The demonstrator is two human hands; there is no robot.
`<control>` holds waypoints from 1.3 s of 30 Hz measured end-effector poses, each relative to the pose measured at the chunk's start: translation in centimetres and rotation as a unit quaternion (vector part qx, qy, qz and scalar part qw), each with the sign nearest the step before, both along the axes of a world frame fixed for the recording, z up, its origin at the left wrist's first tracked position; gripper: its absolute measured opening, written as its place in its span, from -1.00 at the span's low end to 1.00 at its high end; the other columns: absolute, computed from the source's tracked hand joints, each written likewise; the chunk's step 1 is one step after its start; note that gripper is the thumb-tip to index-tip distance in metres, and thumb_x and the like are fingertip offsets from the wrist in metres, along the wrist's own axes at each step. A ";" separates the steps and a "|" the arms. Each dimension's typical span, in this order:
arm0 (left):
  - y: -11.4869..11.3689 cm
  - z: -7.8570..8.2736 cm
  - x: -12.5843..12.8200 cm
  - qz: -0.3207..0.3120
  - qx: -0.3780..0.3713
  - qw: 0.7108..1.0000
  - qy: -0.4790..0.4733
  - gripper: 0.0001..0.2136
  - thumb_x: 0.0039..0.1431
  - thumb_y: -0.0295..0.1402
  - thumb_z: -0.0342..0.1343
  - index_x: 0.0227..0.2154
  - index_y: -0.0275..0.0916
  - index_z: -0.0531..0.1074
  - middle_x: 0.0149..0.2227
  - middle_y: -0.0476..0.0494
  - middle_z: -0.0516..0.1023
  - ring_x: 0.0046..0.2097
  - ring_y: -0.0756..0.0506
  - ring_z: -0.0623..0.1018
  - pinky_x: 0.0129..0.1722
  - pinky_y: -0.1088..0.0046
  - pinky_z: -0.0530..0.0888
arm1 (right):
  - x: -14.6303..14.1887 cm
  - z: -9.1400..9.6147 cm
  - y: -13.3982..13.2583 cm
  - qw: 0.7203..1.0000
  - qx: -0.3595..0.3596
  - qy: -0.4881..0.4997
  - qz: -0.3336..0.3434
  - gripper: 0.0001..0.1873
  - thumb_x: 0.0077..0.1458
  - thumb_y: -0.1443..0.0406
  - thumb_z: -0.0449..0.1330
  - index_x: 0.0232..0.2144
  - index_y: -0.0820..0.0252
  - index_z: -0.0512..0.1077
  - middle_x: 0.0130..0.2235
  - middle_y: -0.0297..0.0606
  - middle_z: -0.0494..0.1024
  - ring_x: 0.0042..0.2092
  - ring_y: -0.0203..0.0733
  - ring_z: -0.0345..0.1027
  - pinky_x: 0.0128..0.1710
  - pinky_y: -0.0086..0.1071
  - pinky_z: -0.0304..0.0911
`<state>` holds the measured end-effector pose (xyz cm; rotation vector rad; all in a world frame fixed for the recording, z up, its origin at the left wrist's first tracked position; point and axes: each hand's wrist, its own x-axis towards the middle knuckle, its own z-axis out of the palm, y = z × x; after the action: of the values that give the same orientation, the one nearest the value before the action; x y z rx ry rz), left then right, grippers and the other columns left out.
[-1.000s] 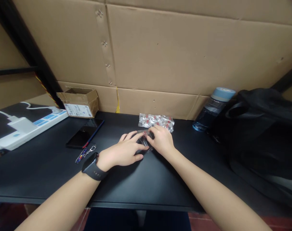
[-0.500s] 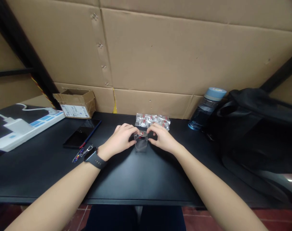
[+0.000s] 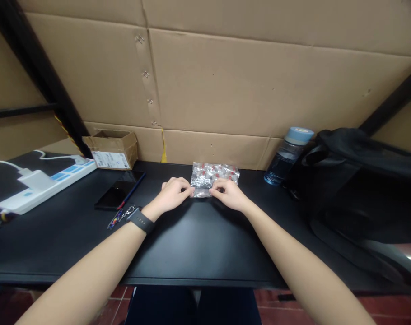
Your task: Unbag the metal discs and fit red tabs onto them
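We hold a small clear bag (image 3: 200, 189) between both hands, near the back edge of the tabletop (image 3: 198, 243), at mid-width. Our left hand (image 3: 173, 194) pinches its left edge and our right hand (image 3: 227, 195) its right edge. Fingers are curled, and both forearms reach forward and converge. A pile of clear packets (image 3: 221, 172) lies just behind the bag. A water bottle (image 3: 287, 155) stands at the back right.

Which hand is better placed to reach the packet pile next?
Right, likely. Both hands pinch the clear bag, but the right hand sits in front of the packet pile, nearly touching it; the left hand lies off its left edge.
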<state>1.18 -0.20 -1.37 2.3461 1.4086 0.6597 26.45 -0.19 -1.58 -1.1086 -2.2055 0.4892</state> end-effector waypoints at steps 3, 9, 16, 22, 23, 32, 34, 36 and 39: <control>-0.3 -0.2 0.5 0.040 0.024 0.998 0.041 -0.66 0.29 -0.08 0.02 -0.45 -0.15 0.54 -0.15 -0.11 0.57 0.00 -0.27 0.44 0.04 0.09 0.30 | -0.7 -0.7 0.0 0.998 0.010 -0.036 -0.054 -0.74 0.18 0.28 0.22 -0.55 0.18 0.43 -0.37 -0.30 0.48 -0.29 -0.23 0.36 -0.16 -0.32 0.26; -0.9 0.1 0.5 -0.009 0.094 0.994 0.051 -0.71 0.26 -0.22 0.09 0.03 -0.06 0.41 0.03 -0.16 0.49 0.08 -0.26 0.39 0.05 0.15 0.30 | -1.2 -0.8 -0.5 0.994 0.068 -0.057 -0.062 -0.72 0.03 0.40 0.23 -0.15 0.12 0.51 -0.16 -0.22 0.51 -0.09 -0.11 0.37 -0.02 -0.23 0.28; -0.9 0.4 -0.2 -0.090 0.036 0.993 0.062 -0.72 0.35 -0.31 -0.06 0.02 0.00 0.46 0.00 -0.10 0.55 0.11 -0.19 0.43 0.09 0.18 0.26 | -1.1 -0.6 -1.3 0.990 0.047 -0.128 0.024 -0.60 -0.03 0.20 0.38 -0.07 0.04 0.59 0.07 -0.16 0.47 0.13 0.08 0.31 0.19 -0.01 0.17; -1.4 0.3 -0.1 -0.106 0.033 0.991 0.073 -0.56 0.18 -0.09 0.19 0.11 0.00 0.39 -0.02 -0.11 0.57 0.11 -0.25 0.45 0.09 0.18 0.25 | -1.3 -0.1 -1.7 0.989 0.074 -0.127 0.001 -0.84 0.04 0.24 0.34 -0.27 0.08 0.63 -0.02 -0.18 0.52 0.05 0.01 0.37 0.15 -0.05 0.20; -1.4 0.2 0.0 -0.099 0.036 0.992 0.067 -0.53 0.19 -0.15 0.18 0.16 -0.01 0.33 -0.03 -0.12 0.57 0.09 -0.24 0.47 0.09 0.19 0.25 | -1.3 0.2 -1.7 0.989 0.077 -0.125 0.000 -0.86 0.06 0.24 0.33 -0.28 0.09 0.63 -0.03 -0.18 0.53 0.04 0.00 0.38 0.15 -0.06 0.20; -1.0 -0.2 0.5 -0.074 0.015 0.996 -0.035 -0.48 0.24 -0.30 0.12 0.24 -0.07 0.17 -0.20 -0.04 0.64 -0.05 -0.17 0.59 0.06 0.23 0.32 | -0.4 -0.3 -0.3 0.995 0.035 -0.082 -0.038 -0.70 0.26 0.19 0.19 -0.49 0.17 0.50 -0.20 -0.19 0.57 -0.11 -0.11 0.44 0.02 -0.19 0.30; -0.9 -0.3 0.6 -0.069 0.005 0.997 -0.046 -0.47 0.23 -0.31 0.13 0.24 -0.09 0.17 -0.22 -0.03 0.64 -0.09 -0.17 0.60 0.05 0.23 0.34 | -0.3 -0.3 -0.3 0.996 0.033 -0.076 -0.042 -0.76 0.23 0.18 0.22 -0.44 0.17 0.50 -0.19 -0.19 0.56 -0.08 -0.10 0.44 0.04 -0.19 0.29; -0.9 -0.3 0.8 -0.064 0.003 0.997 -0.054 -0.48 0.22 -0.32 0.13 0.23 -0.09 0.18 -0.24 -0.02 0.64 -0.11 -0.16 0.60 0.04 0.23 0.35 | -0.2 -0.1 -0.4 0.996 0.032 -0.078 -0.035 -0.83 0.16 0.19 0.30 -0.38 0.17 0.51 -0.16 -0.18 0.55 -0.05 -0.08 0.43 0.07 -0.17 0.27; -0.9 -0.4 0.9 -0.068 0.004 0.996 -0.063 -0.49 0.22 -0.31 0.13 0.21 -0.09 0.20 -0.26 0.00 0.63 -0.11 -0.16 0.61 0.05 0.24 0.36 | 0.0 0.2 -0.7 0.996 0.024 -0.090 -0.015 -0.82 0.05 0.21 0.38 -0.32 0.16 0.52 -0.11 -0.18 0.54 -0.01 -0.05 0.42 0.09 -0.13 0.26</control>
<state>2.04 -1.11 -1.75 2.3373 1.1825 0.7605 26.46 -0.85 -1.33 -1.2000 -2.3379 0.3330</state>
